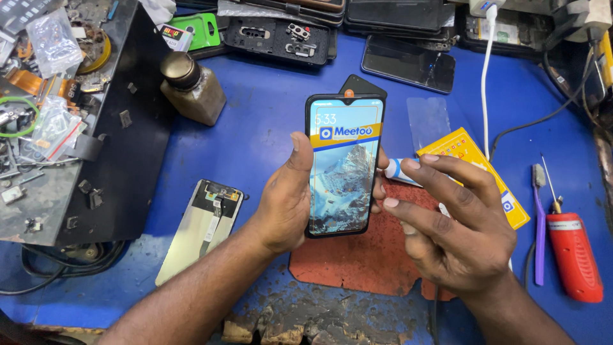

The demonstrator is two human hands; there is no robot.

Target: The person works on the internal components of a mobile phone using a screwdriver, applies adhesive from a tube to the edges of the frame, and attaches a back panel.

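- The phone [343,165] stands upright above the blue worktop [274,121], screen lit and facing the camera, showing a mountain picture with a yellow and blue band across the top.
- The left hand [284,198] has it in a firm grip: thumb pressed along the left edge, fingers wrapped behind so that their tips show at the right edge.
- The right hand [456,220] holds nothing. It is loosely open, fingers spread and slightly curled, with two fingertips just beside the phone's right edge; whether they touch it cannot be told.
- Judged from this, the step in hand is a check of the working screen, with the phone steadied in one hand and the other ready at its side.
- A next move on the screen would call for a light fingertip and a steady grip from the left hand, so that the phone does not twist.
- Under the hands lies a worn red mat [364,259]; a white tube [399,171] and a yellow packet [476,172] lie just behind the right hand.
- A loose screen panel [201,227] lies face down to the left, a dirty bottle [191,86] stands further back, and a red tool [575,255] and a purple brush [539,223] lie at the right.
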